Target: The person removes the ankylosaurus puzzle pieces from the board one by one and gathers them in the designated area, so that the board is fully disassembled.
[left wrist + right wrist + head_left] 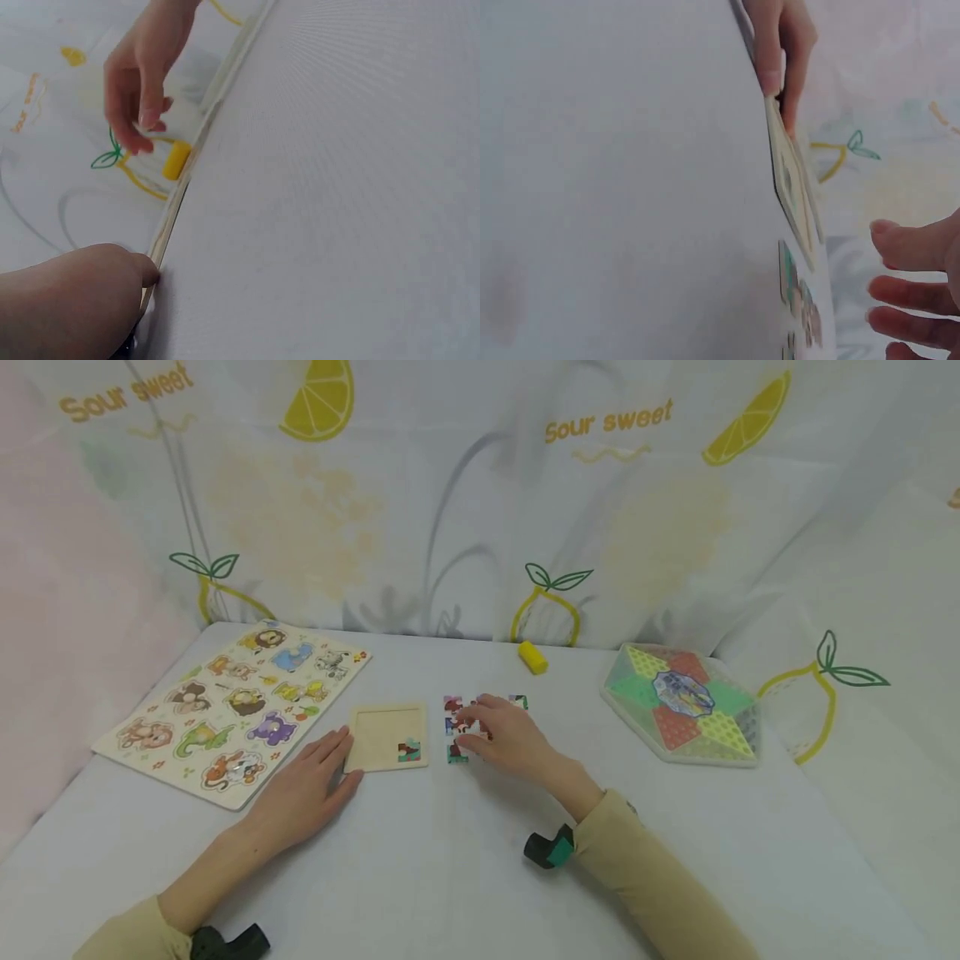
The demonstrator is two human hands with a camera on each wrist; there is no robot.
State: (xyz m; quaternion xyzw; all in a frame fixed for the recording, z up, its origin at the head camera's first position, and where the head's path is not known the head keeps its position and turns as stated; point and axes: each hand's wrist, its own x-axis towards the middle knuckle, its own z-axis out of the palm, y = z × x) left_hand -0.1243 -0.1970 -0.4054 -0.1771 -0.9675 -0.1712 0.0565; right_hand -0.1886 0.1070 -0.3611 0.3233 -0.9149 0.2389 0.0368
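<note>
A small square wooden puzzle tray [378,735] lies flat on the white table, with one picture piece [408,751] in its lower right corner. My left hand [303,789] rests at the tray's left side, fingers fairly straight, thumb at the near corner and fingertips by the left edge. Just right of the tray, several square puzzle pieces [457,753] lie in rows. Over them hovers my right hand [513,743], which hides some of them. In the right wrist view, that hand's fingers [907,292] are spread apart and hold nothing.
To the left lies a large animal puzzle board [217,685]. A yellow cylinder-like block [533,657] sits at the table's back edge. On the right stands a hexagonal clear box [682,706] with coloured triangles. Behind hangs a lemon-print cloth [450,485].
</note>
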